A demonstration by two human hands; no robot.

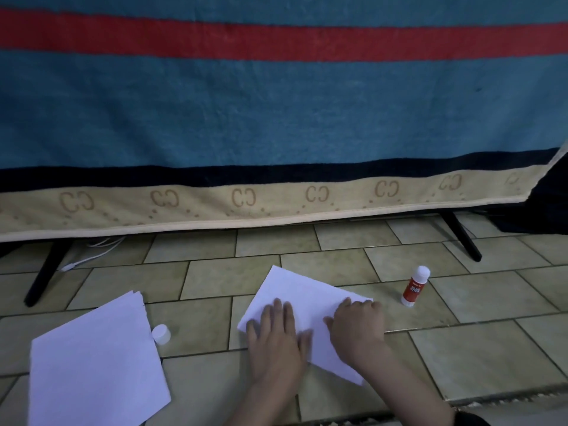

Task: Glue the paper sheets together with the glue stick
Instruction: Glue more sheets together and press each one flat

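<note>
Your left hand (278, 341) lies flat on the paper sheets (302, 298), fingers straight and slightly spread, pressing down on the near left part. Your right hand (358, 327) presses the same sheets just beside it, palm down near the right edge; its fingers look loosely bent over the paper, and neither hand grips anything. The sheets lie tilted on the tiled floor (476, 348), one corner pointing away from you.

The glue stick (415, 285) stands upright on the floor to the right of the sheets, near them but not touching, with its white top up and a red label on its body. A small white cap (161, 333) lies on the floor to the left, touching or just beside the edge of a second stack of paper (95, 364) that is well apart from the pressed sheets.

Beyond everything hangs a blue blanket (276, 112) with a red stripe and a beige border, with black legs (46, 272) showing beneath it and a white cable (92, 256) on the tiles.
</note>
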